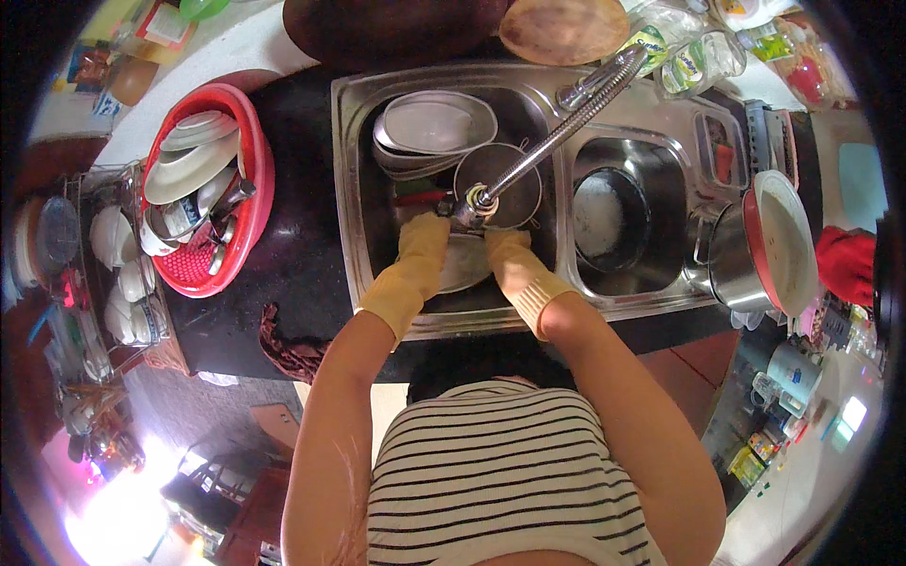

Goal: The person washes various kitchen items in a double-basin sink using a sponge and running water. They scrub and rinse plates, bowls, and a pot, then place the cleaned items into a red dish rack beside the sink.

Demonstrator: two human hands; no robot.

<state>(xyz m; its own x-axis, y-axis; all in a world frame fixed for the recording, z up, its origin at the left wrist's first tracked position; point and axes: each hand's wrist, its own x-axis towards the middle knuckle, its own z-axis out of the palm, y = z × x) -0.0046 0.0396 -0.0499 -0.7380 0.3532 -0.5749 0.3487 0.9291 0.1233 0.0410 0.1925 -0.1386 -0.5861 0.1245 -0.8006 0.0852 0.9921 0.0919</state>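
We see both hands working inside the left bowl of a stainless-steel double-bowl sink, which serves as our landmark. Our left hand, in a pale yellow rubber glove, reaches over the near part of that bowl, close to the metal spray head of a tap with a ribbed flexible hose. Our right hand, gloved alike, is just beside the near edge of a round grey vessel lying in the sink's left bowl. The fingers of both hands are hidden or too small to make out, so we cannot tell whether either one is gripping anything. A pale, rounded dish lies between and below our wrists, in the near part of the same bowl. Toward the sink's far left corner we have a stack of oval grey-white dishes. In the sink's right bowl sits a round black pan with whitish contents.

Left of the sink, a red plastic basket holds white plates and metalware, and a crumpled dark reddish cloth lies at the counter's front edge. At the sink's right end we find a shiny steel pot, tilted, with a pale bowl against it.
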